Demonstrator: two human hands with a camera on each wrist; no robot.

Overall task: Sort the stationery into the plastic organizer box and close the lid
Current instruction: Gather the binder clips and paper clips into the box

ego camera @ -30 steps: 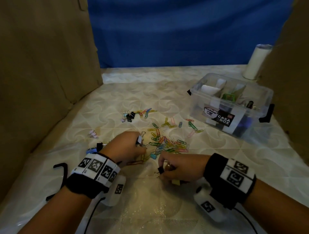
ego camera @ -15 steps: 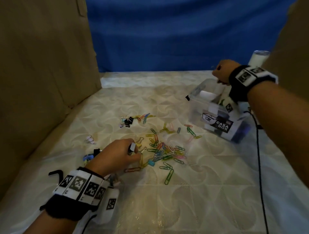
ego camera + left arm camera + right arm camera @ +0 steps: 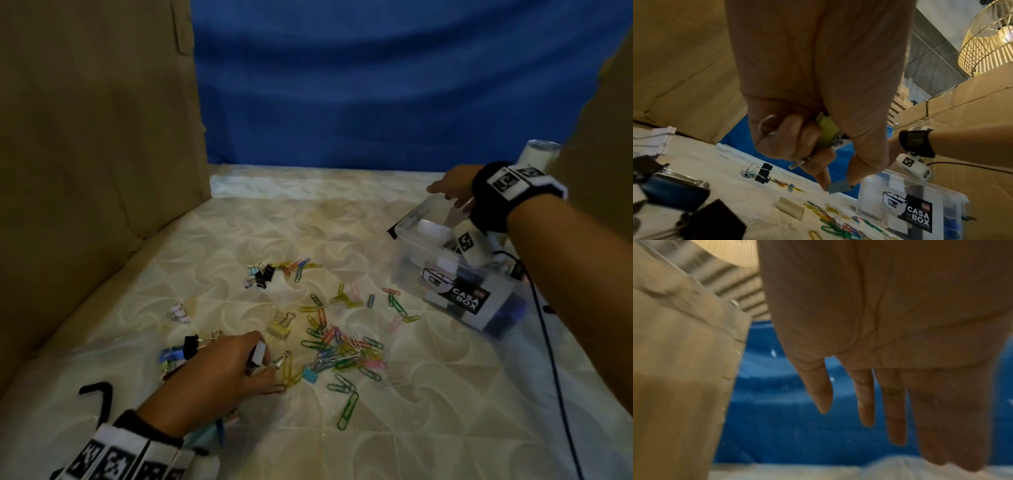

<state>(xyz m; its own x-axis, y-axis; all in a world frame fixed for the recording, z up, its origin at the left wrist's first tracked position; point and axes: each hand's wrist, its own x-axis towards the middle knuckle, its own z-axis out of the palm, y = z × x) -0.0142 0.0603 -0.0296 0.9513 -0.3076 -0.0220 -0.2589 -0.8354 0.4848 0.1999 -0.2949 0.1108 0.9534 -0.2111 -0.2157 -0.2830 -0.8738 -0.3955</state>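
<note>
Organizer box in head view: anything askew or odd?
Yes. The organizer box looks tilted rather than flat on the mattress, its far rim raised beneath the right hand, whose fingers are straight. It is blurred. The lid is not on, and paper clips lie scattered outside.

Brown cardboard walls [image 3: 96, 137] flank a blue backdrop [image 3: 376, 85] behind the pale quilted surface [image 3: 308, 445].

Left hand [image 3: 818, 113] pinches grey binder clip [image 3: 839, 186], more clips in its curled fingers [image 3: 795, 138]; organizer box [image 3: 910, 206] right.
</note>
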